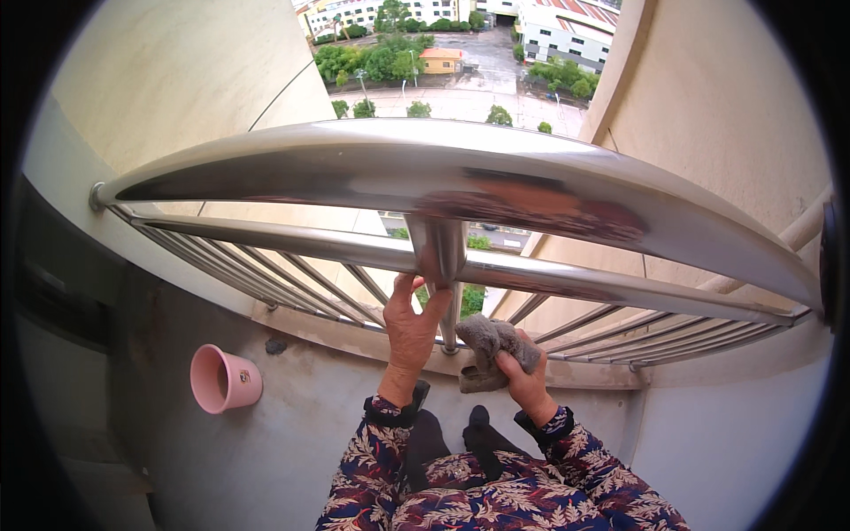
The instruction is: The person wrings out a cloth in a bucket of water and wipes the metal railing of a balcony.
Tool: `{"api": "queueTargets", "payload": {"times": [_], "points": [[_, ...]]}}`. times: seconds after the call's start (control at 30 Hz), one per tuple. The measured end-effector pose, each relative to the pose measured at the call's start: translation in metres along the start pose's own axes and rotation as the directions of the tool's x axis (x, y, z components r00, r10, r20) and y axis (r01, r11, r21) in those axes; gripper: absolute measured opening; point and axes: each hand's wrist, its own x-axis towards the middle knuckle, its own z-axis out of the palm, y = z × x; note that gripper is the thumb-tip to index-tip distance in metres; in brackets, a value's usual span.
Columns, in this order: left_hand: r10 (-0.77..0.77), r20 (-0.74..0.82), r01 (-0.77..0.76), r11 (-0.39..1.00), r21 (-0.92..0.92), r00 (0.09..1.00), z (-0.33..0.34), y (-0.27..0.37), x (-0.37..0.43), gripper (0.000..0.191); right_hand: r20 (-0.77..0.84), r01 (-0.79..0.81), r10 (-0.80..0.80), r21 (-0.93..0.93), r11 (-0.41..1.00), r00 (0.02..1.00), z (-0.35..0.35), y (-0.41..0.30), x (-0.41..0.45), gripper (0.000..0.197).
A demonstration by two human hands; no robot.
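Observation:
My left hand [412, 325] is at the central metal post [438, 249] of a stainless steel balcony railing, just below the middle rail [544, 277]. Its thumb lies on the post's front and its fingers reach round the left side, partly hidden. In my right hand [529, 381] is a bunched grey cloth [491, 338], held to the right of the post's lower part. Above both hands curves the thick, shiny top handrail [372, 162], which mirrors a blurred reflection.
A pink plastic bucket [242, 381] stands on the concrete floor [292, 451] to the left. Near it, by the low ledge [319, 332], lies a small dark lump [275, 346]. Slanting bars [584, 325] fill the railing's lower part. Trees and buildings lie far below, outside.

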Motion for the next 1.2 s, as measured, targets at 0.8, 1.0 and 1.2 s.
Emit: {"api": "queueTargets", "payload": {"times": [0.8, 1.0, 1.2], "points": [[-0.525, -0.025, 0.422, 0.711, -0.563, 0.851, -0.056, -0.029, -0.058, 0.034, 0.620, 0.719, -0.408, -0.678, 0.151, 0.670, -0.015, -0.130, 0.027, 0.026], [-0.161, 0.067, 0.173, 0.951, -0.257, 0.985, -0.021, -0.036, 0.001, 0.053, 0.580, 0.578, -0.106, -0.815, -0.048, 0.808, -0.041, -0.139, 0.074, 0.058], [0.399, 0.092, -0.403, 0.914, 0.036, 0.912, -0.007, -0.048, 0.058, 0.045, 0.594, 0.597, 0.104, -0.802, -0.002, 0.798, -0.044, -0.159, 0.086, 0.053]]}}
